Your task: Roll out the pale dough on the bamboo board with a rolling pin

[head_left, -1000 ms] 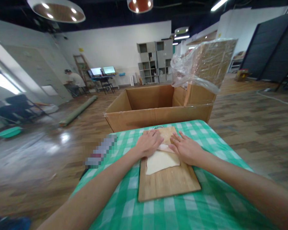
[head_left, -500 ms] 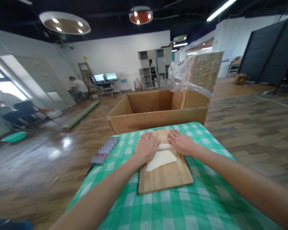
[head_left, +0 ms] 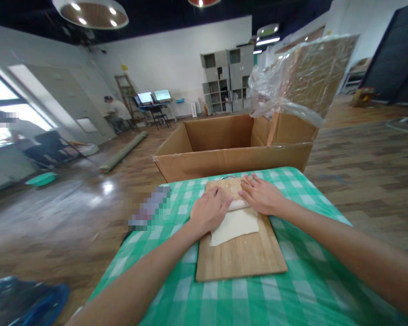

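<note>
A flat sheet of pale dough (head_left: 236,226) lies on a wooden cutting board (head_left: 241,262). Along its far edge runs a whitish roll (head_left: 238,205); whether this is a rolling pin or rolled-up dough I cannot tell. My left hand (head_left: 211,208) rests palm down over the roll's left end, fingers stretched forward. Over the right end lies my right hand (head_left: 261,194), also palm down, with its fingers extended and slightly spread. Both palms hide the roll's ends. A metal handle (head_left: 228,177) shows at the board's far edge.
A green checked cloth (head_left: 177,276) covers the table. A blurred-out flat object (head_left: 149,208) lies at its left edge. Right behind the table stands a large open cardboard box (head_left: 224,163) with plastic wrap (head_left: 268,97). Two people sit at the far left.
The camera view has tilted down and shifted slightly left. Both hands stay on the roll, with little visible change in the dough; the left fingers look a little more bent.
</note>
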A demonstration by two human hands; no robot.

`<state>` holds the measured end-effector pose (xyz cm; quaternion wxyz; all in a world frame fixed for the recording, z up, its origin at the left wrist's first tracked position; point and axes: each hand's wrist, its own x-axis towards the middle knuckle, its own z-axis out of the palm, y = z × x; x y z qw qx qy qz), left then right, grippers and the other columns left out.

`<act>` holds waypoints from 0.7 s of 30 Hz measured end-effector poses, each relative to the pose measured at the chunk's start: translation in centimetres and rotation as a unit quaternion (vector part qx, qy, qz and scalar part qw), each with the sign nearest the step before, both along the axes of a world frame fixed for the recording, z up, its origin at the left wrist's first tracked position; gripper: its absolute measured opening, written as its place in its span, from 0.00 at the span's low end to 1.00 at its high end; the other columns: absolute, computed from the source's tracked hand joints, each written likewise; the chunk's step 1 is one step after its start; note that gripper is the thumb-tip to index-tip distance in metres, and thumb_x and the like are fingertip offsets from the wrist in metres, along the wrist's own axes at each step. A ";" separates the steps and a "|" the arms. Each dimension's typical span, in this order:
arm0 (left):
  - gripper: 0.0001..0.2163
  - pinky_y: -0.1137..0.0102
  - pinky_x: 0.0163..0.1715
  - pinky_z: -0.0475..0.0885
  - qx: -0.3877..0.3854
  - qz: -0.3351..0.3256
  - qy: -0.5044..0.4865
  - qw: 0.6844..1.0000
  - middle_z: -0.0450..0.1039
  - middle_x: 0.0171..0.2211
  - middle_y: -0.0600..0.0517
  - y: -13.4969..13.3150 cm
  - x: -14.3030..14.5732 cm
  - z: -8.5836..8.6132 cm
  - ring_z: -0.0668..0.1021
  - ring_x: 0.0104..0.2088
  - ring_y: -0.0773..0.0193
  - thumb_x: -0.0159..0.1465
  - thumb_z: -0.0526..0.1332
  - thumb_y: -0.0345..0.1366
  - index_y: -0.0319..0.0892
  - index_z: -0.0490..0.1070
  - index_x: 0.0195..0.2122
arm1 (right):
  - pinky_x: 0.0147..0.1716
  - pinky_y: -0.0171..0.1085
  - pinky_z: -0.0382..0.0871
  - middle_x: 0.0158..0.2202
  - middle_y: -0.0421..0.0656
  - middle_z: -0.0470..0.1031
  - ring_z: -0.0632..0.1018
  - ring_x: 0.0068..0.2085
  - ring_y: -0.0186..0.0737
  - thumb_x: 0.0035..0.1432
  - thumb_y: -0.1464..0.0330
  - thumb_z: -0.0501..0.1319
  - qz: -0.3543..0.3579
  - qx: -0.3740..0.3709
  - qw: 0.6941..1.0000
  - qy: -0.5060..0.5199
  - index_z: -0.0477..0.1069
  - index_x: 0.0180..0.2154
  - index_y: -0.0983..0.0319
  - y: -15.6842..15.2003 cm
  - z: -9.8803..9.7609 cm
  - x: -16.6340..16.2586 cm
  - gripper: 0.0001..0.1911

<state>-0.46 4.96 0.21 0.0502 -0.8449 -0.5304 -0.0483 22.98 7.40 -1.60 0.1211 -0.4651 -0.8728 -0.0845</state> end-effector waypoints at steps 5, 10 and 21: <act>0.24 0.49 0.56 0.69 0.004 -0.045 0.050 0.998 0.71 0.60 0.38 1.8 0.0 0.5 0.68 0.64 0.46 0.77 0.38 0.45 0.42 0.69 0.59 | 0.71 0.62 0.41 0.69 0.57 0.64 0.60 0.72 0.56 0.77 0.55 0.40 0.023 -0.005 1.000 -0.006 0.69 0.63 0.67 2.0 -0.8 0.3 0.31; 0.26 0.45 0.62 0.62 0.035 -0.028 0.027 0.999 0.70 0.62 0.37 0.7 0.2 0.4 0.65 0.67 0.44 0.77 0.37 0.46 0.40 0.68 0.60 | 0.71 0.62 0.44 0.69 0.58 0.63 0.57 0.73 0.57 0.77 0.57 0.40 0.011 -0.001 1.000 -0.023 0.69 0.62 0.68 0.3 0.2 0.0 0.31; 0.37 0.51 0.71 0.53 0.039 -0.052 -0.026 0.998 0.56 0.72 0.33 -5.5 -1.3 -0.5 0.58 0.73 0.46 0.74 0.42 0.57 0.29 0.56 0.71 | 0.69 0.54 0.58 0.72 0.60 0.57 0.59 0.72 0.57 0.74 0.51 0.43 -0.046 0.001 0.998 0.044 0.56 0.71 0.74 -8.1 -0.6 -0.1 0.38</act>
